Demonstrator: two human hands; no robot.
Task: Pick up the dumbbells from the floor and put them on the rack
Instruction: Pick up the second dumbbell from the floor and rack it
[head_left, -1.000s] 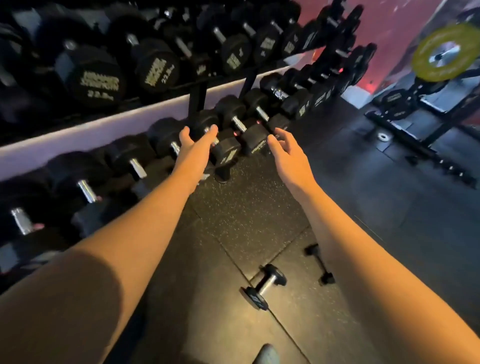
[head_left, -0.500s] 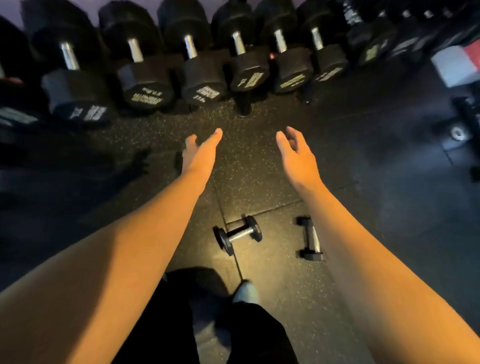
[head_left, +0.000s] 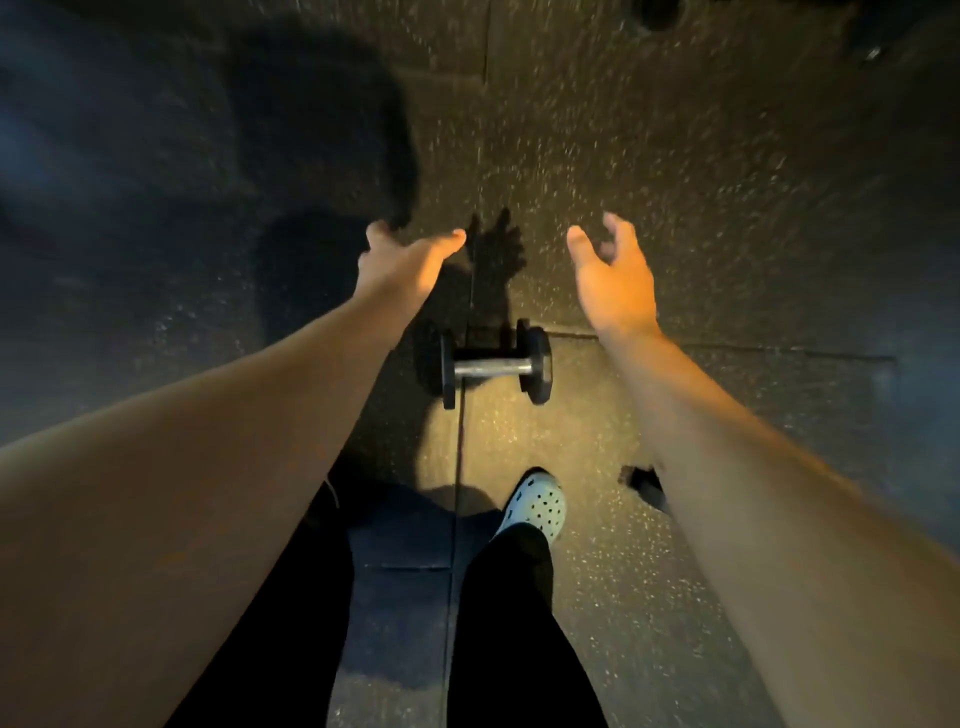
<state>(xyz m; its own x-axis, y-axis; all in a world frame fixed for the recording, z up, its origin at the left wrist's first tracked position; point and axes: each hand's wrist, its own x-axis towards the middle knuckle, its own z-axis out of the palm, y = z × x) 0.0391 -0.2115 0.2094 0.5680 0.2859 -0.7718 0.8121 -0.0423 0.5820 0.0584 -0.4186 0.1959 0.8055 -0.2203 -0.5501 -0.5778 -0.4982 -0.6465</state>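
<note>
A small black dumbbell (head_left: 493, 366) with a metal handle lies crosswise on the speckled rubber floor, between my forearms. A second dumbbell (head_left: 644, 483) shows only one black end; my right forearm hides most of it. My left hand (head_left: 402, 260) is stretched out above and beyond the first dumbbell, fingers apart, holding nothing. My right hand (head_left: 610, 275) is spread open to the right of it, also holding nothing. Neither hand touches a dumbbell. The rack is out of view.
My legs in black trousers and a white perforated clog (head_left: 535, 504) stand just behind the dumbbell. Seams (head_left: 727, 351) run between the floor mats. A dark rack foot (head_left: 660, 13) shows at the top edge. The left side is in deep shadow.
The view has tilted down from the rack to the floor. The rack and its dumbbells have left the frame, and the floor dumbbell now lies between my open hands.
</note>
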